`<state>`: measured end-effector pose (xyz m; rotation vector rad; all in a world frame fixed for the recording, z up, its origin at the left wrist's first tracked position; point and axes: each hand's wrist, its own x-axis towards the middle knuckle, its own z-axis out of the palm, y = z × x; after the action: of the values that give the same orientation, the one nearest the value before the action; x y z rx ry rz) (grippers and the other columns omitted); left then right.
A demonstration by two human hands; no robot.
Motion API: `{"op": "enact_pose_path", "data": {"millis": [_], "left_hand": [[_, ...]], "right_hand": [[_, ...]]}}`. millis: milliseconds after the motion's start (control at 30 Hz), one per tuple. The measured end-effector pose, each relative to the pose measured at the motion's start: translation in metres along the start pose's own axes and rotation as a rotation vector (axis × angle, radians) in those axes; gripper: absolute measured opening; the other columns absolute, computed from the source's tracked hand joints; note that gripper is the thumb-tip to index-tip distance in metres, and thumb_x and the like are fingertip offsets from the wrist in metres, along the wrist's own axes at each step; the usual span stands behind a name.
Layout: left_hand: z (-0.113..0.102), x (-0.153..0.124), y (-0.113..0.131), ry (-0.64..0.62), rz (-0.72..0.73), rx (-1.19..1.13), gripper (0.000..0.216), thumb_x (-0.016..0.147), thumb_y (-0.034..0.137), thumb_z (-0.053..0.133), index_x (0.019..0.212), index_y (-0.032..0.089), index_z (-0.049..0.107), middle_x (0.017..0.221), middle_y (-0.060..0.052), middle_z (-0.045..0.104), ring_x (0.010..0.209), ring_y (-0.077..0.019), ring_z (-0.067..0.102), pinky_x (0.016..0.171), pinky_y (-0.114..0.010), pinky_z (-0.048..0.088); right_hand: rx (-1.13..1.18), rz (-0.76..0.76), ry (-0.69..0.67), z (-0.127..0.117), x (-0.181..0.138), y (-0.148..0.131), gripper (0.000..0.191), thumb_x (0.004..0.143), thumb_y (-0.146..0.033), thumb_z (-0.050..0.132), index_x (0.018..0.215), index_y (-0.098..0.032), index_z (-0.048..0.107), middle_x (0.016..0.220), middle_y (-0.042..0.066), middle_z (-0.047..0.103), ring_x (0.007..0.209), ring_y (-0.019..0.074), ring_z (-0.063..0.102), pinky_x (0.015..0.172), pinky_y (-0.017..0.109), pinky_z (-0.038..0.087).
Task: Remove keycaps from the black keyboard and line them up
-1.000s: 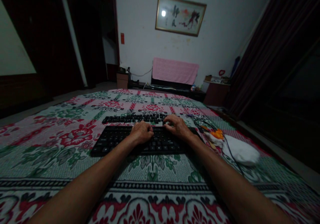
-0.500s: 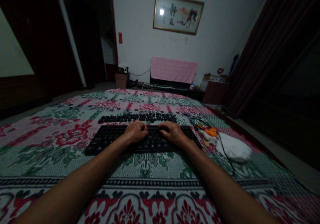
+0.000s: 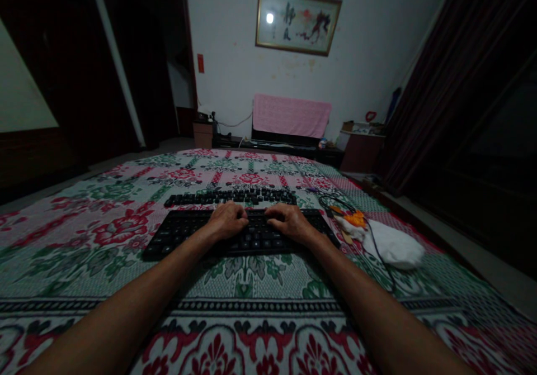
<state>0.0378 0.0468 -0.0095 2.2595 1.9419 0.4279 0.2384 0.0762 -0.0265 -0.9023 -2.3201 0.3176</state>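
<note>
A black keyboard [image 3: 264, 242] lies flat on the patterned bedspread [image 3: 243, 280]. My left hand [image 3: 227, 220] is bent over its far edge left of the middle, with the thumb on the near side. Opposite it, my right hand [image 3: 288, 222] curls over the same edge, its thumb and fingers drawn in. Both hands appear to grip the keyboard, though most fingertips are hidden. Just beyond the far edge, several loose black keycaps [image 3: 197, 198] lie in a long band. Any small part under the fingers cannot be made out.
Right of the keyboard lie a white cloth bundle [image 3: 394, 245], an orange item [image 3: 355, 218] and a dark cable [image 3: 380, 255]. Past the bed, a pink towel [image 3: 291, 116] drapes over a screen. A framed picture [image 3: 298, 22] hangs on the wall.
The hands keep nearly the same place and pose on the keyboard. The view has shifted very slightly.
</note>
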Motion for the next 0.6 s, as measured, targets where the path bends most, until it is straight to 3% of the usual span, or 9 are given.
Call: {"op": "enact_pose_path", "data": {"millis": [600], "left_hand": [[0.001, 0.001, -0.001, -0.004, -0.015, -0.009, 0.023, 0.067, 0.036, 0.048, 0.077, 0.024, 0.065, 0.086, -0.003, 0.059, 0.085, -0.0183, 0.052, 0.075, -0.026, 0.039]], "right_hand": [[0.159, 0.088, -0.119, -0.008, 0.003, -0.013, 0.021, 0.069, -0.019, 0.054, 0.087, -0.017, 0.064, 0.08, 0.001, 0.063, 0.072, 0.0112, 0.056, 0.066, 0.022, 0.042]]}}
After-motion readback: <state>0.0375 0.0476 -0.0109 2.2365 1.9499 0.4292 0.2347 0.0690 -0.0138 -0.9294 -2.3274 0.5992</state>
